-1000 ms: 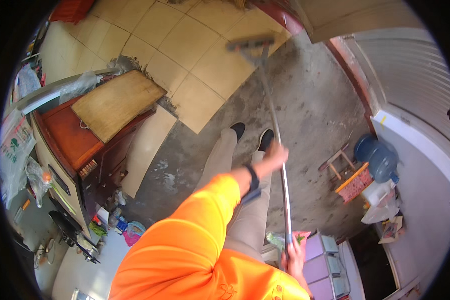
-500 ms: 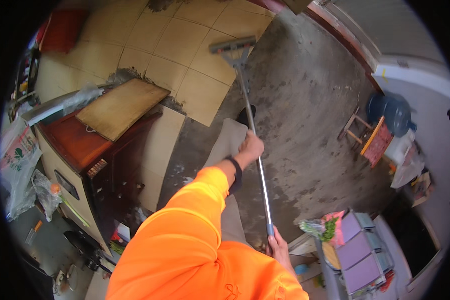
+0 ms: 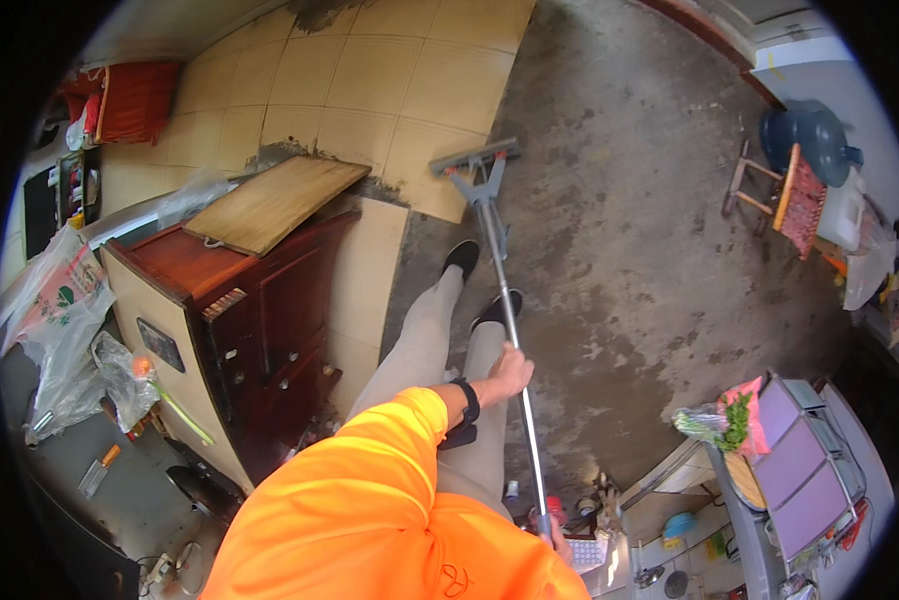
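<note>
A mop with a long silver pole (image 3: pixel 498 255) and a wide grey head (image 3: pixel 475 158) stretches away from me. Its head lies on the floor where the yellow tiles meet the bare concrete. My left hand (image 3: pixel 512 370), with a black band at the wrist, is closed around the middle of the pole. Lower down, at the grey grip end (image 3: pixel 544 524), my right hand (image 3: pixel 561 545) wraps the pole, partly hidden by my orange sleeve. My feet in dark shoes (image 3: pixel 461 262) stand just left of the pole.
A red-brown wooden cabinet (image 3: pixel 295 345) with a wooden board (image 3: pixel 278 205) on top stands at left. On the right are a small chair (image 3: pixel 799 202) and a blue water jug (image 3: pixel 805 145). A counter with a purple-panelled unit (image 3: pixel 795 470) and bagged greens (image 3: pixel 738 422) sits lower right.
The mop head has been drawn back toward me along the tile edge. My left hand has come nearer, still on the pole. The view has shifted, showing both shoes.
</note>
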{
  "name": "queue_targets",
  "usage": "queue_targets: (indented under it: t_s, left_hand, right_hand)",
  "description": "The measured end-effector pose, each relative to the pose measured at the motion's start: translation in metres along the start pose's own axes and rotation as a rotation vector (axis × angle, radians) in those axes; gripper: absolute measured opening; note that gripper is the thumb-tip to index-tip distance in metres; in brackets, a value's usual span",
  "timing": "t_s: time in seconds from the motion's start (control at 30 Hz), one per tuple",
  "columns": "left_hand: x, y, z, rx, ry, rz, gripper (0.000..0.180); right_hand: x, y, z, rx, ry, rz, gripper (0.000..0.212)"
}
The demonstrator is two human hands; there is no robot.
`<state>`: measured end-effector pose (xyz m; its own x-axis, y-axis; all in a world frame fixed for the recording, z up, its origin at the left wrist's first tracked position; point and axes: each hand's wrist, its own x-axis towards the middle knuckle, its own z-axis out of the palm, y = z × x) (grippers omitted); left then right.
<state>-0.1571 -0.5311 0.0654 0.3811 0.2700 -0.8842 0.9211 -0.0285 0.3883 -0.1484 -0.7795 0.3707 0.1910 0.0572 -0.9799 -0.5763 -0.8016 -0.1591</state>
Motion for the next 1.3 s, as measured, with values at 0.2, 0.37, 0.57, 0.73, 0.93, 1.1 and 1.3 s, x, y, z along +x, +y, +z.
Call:
queue_targets:
  t_s: [0.2, 0.37, 0.57, 0.73, 0.93, 1.1, 1.3]
  left_hand:
    - [0.099, 0.004, -0.101, -0.137, 0.338, -0.115, 0.044]
    - [0.157, -0.04, -0.167, -0.068, 0.368, -0.179, 0.046]
    - [0.046, -0.085, -0.033, -0.115, 0.166, -0.187, 0.042]
    - [-0.051, -0.078, 0.033, -0.157, -0.128, -0.307, 0.045]
    - [0.004, -0.066, -0.004, -0.28, 0.087, -0.192, 0.042]
    - [0.118, -0.049, -0.141, -0.434, 0.391, -0.127, 0.04]
    - [0.174, -0.073, -0.246, -0.37, 0.285, -0.16, 0.031]
  right_hand:
    - [0.086, -0.094, 0.061, -0.229, -0.021, -0.173, 0.044]
    - [0.128, -0.134, 0.104, -0.264, -0.138, -0.244, 0.045]
    - [0.047, -0.032, 0.056, -0.307, 0.002, -0.078, 0.045]
    - [-0.036, 0.04, 0.035, -0.241, 0.041, 0.061, 0.044]
    - [0.0, -0.032, 0.043, -0.158, 0.066, 0.07, 0.043]
    - [0.09, -0.161, 0.088, -0.463, 0.018, -0.185, 0.042]
    - [0.134, -0.197, 0.135, -0.454, -0.007, -0.366, 0.041]
